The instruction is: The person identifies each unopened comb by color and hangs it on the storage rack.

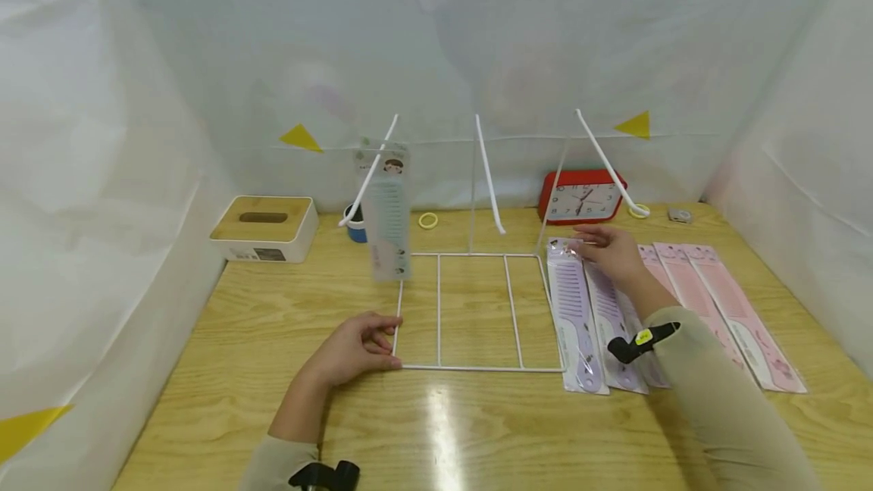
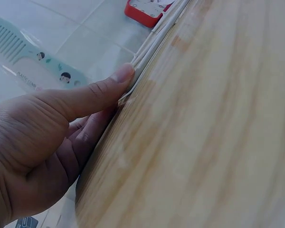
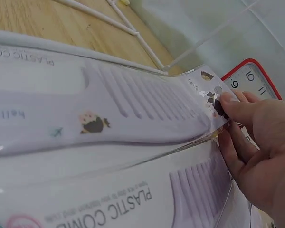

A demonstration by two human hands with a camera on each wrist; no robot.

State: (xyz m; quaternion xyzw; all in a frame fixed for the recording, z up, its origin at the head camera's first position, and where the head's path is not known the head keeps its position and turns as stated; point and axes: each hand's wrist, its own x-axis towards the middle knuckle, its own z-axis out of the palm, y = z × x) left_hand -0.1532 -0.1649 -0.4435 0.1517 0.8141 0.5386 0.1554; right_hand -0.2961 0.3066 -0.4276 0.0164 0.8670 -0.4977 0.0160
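Note:
A white wire display rack (image 1: 439,309) with three slanted hooks stands on the wooden table. My left hand (image 1: 351,348) grips the rack's front left corner, its thumb (image 2: 102,95) along the wire. From the rack's left hook hangs a green comb (image 1: 389,211) in a clear package. To the right of the rack, my right hand (image 1: 617,260) pinches the top end of a packaged purple comb (image 3: 147,130), thumb over the printed header and fingers beneath. A second packaged purple comb (image 1: 609,309) lies beside it, and another is partly hidden under the right forearm.
Packaged pink combs (image 1: 730,301) lie farther right. Behind stand a red clock (image 1: 585,199), a tissue box (image 1: 266,227) and a blue roll (image 1: 356,232). Small yellow rings (image 1: 428,220) lie at the back. White sheeting (image 1: 436,36) encloses the table.

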